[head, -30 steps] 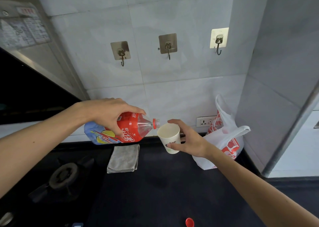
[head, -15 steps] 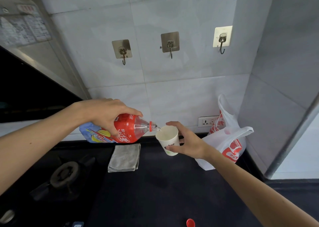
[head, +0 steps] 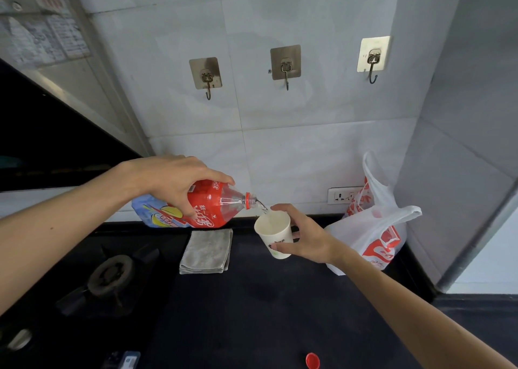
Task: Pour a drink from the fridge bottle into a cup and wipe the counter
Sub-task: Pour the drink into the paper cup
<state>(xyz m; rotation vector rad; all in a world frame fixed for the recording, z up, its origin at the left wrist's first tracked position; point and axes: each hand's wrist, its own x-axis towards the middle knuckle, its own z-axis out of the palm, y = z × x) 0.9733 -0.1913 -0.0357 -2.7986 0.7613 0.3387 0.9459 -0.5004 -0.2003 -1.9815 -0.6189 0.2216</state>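
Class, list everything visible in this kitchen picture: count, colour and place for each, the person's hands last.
counter: 1, black, fills the lower picture
cup: 1, white, held above the counter
bottle: 1, clear with red label, tilted, mouth over the cup
cloth: 1, grey, folded on the counter below the bottle
cap: 1, red, on the counter, nearest the camera
bag: 1, white with red print, counter's right back corner
hooks: 3, metal, in a row on the wall
socket: 1, white, on the wall beside the bag
burner: 1, black, on the left
left grip: 1, bare hand, holds the bottle
right grip: 1, bare hand, holds the cup
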